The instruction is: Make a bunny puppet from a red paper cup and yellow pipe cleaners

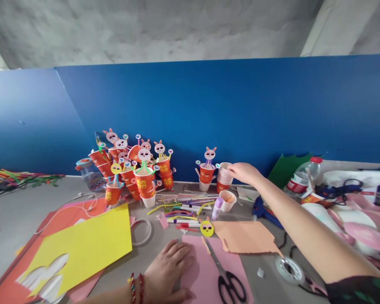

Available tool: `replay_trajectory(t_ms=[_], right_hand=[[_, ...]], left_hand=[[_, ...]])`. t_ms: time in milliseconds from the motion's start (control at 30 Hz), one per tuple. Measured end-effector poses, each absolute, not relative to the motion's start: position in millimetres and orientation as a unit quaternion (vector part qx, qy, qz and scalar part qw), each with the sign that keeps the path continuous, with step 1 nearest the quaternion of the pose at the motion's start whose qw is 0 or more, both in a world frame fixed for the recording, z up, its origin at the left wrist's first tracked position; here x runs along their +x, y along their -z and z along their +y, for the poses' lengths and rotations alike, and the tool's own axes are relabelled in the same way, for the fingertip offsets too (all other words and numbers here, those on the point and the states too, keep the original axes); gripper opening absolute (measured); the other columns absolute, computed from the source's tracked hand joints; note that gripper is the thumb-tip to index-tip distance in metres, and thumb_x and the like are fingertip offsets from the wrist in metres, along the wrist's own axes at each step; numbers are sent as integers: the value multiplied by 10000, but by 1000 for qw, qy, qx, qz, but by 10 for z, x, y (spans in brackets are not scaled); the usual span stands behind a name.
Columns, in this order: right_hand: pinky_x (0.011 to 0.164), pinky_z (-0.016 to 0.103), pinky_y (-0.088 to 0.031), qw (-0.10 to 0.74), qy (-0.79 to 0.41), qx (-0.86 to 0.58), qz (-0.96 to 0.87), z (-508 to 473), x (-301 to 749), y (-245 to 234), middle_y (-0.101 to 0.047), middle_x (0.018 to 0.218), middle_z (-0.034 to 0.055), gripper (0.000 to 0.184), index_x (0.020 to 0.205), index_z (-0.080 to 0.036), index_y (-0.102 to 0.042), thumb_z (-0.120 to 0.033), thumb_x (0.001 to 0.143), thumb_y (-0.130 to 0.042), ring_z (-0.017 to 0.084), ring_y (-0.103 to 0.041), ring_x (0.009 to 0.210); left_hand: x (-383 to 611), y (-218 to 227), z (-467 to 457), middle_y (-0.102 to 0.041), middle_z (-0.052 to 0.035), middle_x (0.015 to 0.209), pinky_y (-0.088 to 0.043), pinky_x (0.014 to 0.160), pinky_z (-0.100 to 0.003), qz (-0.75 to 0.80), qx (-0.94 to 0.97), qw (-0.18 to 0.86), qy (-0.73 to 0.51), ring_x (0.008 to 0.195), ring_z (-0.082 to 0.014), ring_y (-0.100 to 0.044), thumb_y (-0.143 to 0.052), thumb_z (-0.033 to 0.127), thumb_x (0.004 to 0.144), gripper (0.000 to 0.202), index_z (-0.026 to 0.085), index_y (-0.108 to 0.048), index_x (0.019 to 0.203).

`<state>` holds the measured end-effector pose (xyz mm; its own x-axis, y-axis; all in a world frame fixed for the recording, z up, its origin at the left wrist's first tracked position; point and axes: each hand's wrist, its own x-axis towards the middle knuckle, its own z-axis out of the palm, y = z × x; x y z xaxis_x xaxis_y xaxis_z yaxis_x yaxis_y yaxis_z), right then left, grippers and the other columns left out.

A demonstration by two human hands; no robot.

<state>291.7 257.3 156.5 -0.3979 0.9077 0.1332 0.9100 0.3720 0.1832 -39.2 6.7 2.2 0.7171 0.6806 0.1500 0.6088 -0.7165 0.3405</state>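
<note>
My right hand [244, 173] reaches far forward, its fingers pinched at the rim of the top cup in a stack of paper cups [224, 174]. My left hand [169, 270], with beaded bracelets at the wrist, lies flat with fingers out at the left edge of a pink paper sheet [205, 270]. Black-handled scissors [226, 274] rest on that sheet. Just beyond it lies a yellow rabbit face cutout [207, 228]. In front of the stack are a white paper cup [228, 201] and a purple-capped glue stick [217, 208].
Red cups with rabbit faces [144, 179] cluster at back left; one rabbit cup [206, 174] stands beside the stack. Yellow paper [91, 249], markers [186, 221], orange paper [247, 236], a tape roll [289, 270], a blue glue gun [266, 211] and a bottle [304, 177] lie around.
</note>
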Motion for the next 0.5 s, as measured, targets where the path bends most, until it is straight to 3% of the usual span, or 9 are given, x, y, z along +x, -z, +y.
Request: replay_trajectory(t_ms=[300, 500], right_hand=[[551, 266, -219, 6, 122, -517, -847, 2632, 3010, -1645, -690, 743, 39, 178, 768, -195, -680, -203, 894, -555, 170, -582, 647], [519, 257, -213, 50, 117, -521, -844, 2639, 3093, -1825, -660, 664, -1, 222, 719, -212, -641, -305, 913, -582, 152, -559, 589]], left_hand=[[-404, 70, 121, -493, -119, 1524, -274, 1201, -547, 343, 920, 141, -128, 1393, -340, -446, -511, 690, 875, 744, 249, -426, 1468], [-415, 154, 153, -517, -107, 1507, -317, 1186, -535, 330, 926, 117, -140, 1372, -340, -475, -567, 657, 861, 748, 262, -418, 1478]])
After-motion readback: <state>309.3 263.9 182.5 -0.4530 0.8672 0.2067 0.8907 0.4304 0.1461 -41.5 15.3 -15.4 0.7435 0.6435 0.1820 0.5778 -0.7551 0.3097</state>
